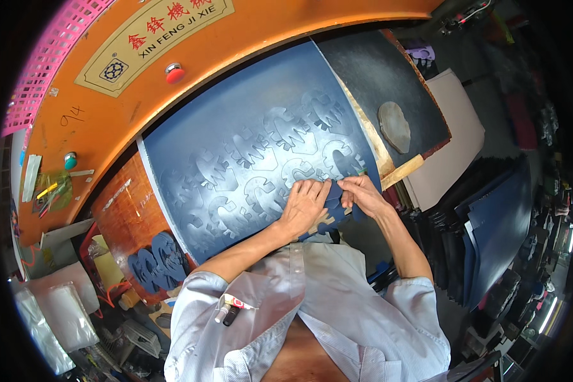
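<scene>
While both hands [334,200] grip the cut piece [335,202], its long axis runs upright.

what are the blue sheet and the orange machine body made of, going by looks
Blue sheet: likely leather or a synthetic like it, matt, limp enough to drape, with shapes punched through it; both hands press on it near its edge.
Orange machine body: looks like painted metal, smooth with a slight sheen, scuffed in places.

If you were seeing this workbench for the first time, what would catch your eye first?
First, the big dark blue sheet at centre, stamped with rows of cut shapes. Both hands, left hand and right hand, meet at its near right edge. Behind it curves an orange machine housing with a red button.
</scene>
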{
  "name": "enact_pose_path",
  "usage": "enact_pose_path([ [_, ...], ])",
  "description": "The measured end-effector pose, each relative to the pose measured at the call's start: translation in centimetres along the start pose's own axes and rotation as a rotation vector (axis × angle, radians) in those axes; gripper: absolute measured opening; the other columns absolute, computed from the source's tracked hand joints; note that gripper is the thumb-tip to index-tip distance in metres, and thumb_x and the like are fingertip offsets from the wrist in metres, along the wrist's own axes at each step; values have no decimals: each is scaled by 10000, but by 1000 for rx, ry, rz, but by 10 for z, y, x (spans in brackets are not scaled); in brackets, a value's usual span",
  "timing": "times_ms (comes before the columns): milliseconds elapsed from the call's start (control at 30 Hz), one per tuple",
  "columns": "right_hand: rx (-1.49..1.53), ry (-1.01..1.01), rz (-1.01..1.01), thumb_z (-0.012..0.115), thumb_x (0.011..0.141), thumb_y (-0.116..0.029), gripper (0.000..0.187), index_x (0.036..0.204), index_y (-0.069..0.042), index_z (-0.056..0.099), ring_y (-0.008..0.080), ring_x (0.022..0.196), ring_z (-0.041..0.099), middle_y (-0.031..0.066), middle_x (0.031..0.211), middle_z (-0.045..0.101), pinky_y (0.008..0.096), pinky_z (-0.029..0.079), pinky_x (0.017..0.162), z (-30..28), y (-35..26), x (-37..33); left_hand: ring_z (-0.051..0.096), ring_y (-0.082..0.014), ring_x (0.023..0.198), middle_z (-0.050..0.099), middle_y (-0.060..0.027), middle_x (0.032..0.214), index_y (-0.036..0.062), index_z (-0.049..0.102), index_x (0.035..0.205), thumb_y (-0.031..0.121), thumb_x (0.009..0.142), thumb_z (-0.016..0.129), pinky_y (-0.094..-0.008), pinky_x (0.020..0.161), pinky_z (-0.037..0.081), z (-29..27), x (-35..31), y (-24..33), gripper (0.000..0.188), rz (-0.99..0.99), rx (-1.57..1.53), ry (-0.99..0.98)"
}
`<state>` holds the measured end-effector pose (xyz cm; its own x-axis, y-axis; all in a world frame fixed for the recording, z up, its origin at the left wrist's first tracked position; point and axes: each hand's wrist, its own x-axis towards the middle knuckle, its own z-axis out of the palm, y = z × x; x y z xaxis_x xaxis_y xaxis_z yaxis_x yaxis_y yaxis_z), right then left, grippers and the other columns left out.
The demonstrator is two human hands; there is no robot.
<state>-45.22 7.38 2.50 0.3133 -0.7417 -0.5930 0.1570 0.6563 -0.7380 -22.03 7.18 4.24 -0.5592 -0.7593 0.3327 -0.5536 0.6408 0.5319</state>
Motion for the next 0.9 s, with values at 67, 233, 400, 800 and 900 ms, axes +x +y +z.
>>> enact_pose_path([
  [67, -25, 10, -18, 681, 1045, -261, 279, 939, -12, 750, 88, 570, 662, 51, 722, 722, 206, 483, 528, 0, 2, 1, 612, -329, 943, 643, -142, 1006, -5, 660, 1267, 138, 893, 761, -444, 872, 499, -4, 3, 0, 413, -2, -31, 19],
  [233, -119, 24, -104, 665, 1052, -261, 300, 988, 19, 751, 93, 623, 678, 86, 869, 762, 225, 495, 548, 13, 8, 0, 639, -225, 733, 689, -96, 801, 43, 643, 909, 467, 1101, 538, -414, 876, 494, -56, 37, -52, 477, -737, -901, 365],
  [400, -853, 340, -510, 753, 953, -133, 187, 1044, 25, 715, 211, 663, 728, 141, 1022, 740, 298, 545, 580, 32, -6, -32, 675, -150, 737, 683, -72, 837, 52, 641, 1007, 341, 1108, 568, -313, 705, 603, -181, 58, -109, 315, -717, -766, 831],
  [800, 44, -289, 167, 757, 961, -145, 252, 1081, 74, 722, 144, 722, 758, 101, 903, 740, 220, 451, 457, 85, 10, 22, 578, -338, 1077, 602, -108, 1088, 92, 647, 1393, 239, 822, 775, -476, 953, 484, -82, -60, -40, 603, -29, 94, -265],
  [900, 105, -297, 211, 737, 980, -136, 248, 1099, 80, 716, 133, 677, 734, 108, 903, 740, 206, 442, 444, 82, 15, 26, 558, -346, 1121, 598, -118, 1132, 63, 597, 1430, 247, 875, 754, -483, 1001, 454, -67, -82, -40, 606, -60, 49, -288],
])
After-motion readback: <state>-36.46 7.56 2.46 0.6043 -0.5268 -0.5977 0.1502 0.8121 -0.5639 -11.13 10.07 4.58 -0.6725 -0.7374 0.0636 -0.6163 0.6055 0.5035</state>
